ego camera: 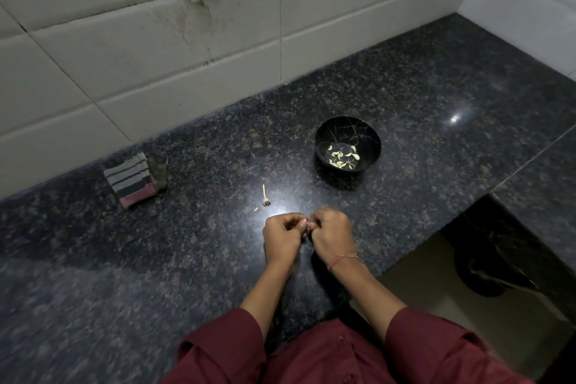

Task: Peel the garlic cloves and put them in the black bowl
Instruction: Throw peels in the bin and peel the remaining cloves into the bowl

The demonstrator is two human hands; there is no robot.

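Left hand [282,235] and right hand [332,235] pinch 1 small pale piece [308,227], mostly hidden.

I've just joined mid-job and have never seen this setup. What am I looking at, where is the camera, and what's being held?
No machine here: a person's two bare hands. The single picture comes from a camera on their head, looking down. The left hand and right hand together pinch something small, mostly hidden, probably a garlic clove. On the dark speckled stone counter lie a black round bowl holding pale peeled cloves, a bare garlic stalk and a folded striped cloth.
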